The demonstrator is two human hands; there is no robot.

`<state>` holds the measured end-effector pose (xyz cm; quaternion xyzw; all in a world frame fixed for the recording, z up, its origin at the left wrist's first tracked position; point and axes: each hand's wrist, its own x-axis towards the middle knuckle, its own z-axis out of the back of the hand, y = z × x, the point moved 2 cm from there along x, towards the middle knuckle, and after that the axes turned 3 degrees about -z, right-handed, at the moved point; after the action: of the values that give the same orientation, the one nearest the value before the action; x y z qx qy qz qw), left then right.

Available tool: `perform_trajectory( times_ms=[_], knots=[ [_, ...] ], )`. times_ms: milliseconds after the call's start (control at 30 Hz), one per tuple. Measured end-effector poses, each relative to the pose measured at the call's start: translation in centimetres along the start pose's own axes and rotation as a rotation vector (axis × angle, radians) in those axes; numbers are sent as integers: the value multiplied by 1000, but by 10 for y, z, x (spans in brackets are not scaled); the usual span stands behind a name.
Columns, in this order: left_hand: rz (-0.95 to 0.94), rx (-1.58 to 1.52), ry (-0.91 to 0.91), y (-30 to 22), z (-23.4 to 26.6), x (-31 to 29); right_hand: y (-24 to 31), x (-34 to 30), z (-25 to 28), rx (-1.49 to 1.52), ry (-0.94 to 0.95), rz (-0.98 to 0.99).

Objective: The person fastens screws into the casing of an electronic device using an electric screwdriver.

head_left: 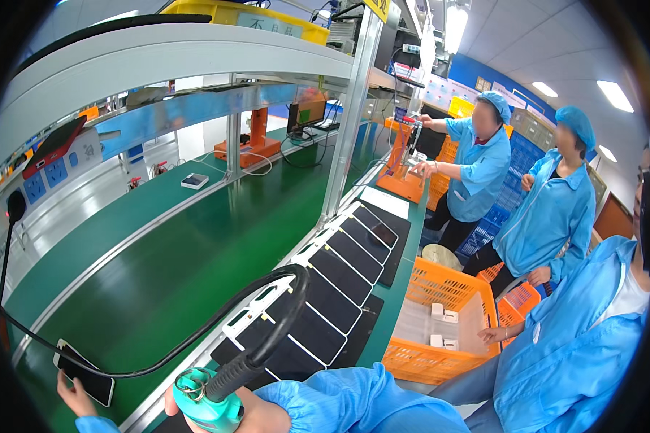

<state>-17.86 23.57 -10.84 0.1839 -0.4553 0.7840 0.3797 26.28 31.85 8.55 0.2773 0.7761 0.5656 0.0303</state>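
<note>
My right hand (pixel 263 415), at the lower edge, is closed round a teal electric screwdriver (pixel 220 411). A metal ring sits on the tool's top, and its thick black cable (pixel 296 289) arches up and away to the left. At the lower left my left hand (pixel 76 395) has its fingers apart, at the edge of a white-framed panel with a dark face (pixel 87 372). That panel lies on the green conveyor surface (pixel 173 289). Beyond the screwdriver, several similar white-framed dark panels (pixel 336 278) lie in a row along the right side of the bench.
An orange crate (pixel 440 368) holding small white parts stands right of the bench. Co-workers in blue (pixel 477 166) stand to the right, one at an orange fixture (pixel 401 177). A metal post (pixel 347 123) and shelf (pixel 195 50) rise over the line. A thin-necked black object (pixel 14 209) stands left.
</note>
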Motion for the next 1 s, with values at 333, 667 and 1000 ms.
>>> perform_trajectory(
  times_ms=[333, 667, 1000],
  knots=[
    [152, -683, 869, -180, -33, -115, 7, -8, -8, -151, 3, 75],
    [321, -925, 1099, -249, -4, -152, 16, -22, -13, -103, -23, 13],
    [721, -1040, 1113, -264, 86, -181, 8, -15, -29, 50, 129, 140]
  ],
)
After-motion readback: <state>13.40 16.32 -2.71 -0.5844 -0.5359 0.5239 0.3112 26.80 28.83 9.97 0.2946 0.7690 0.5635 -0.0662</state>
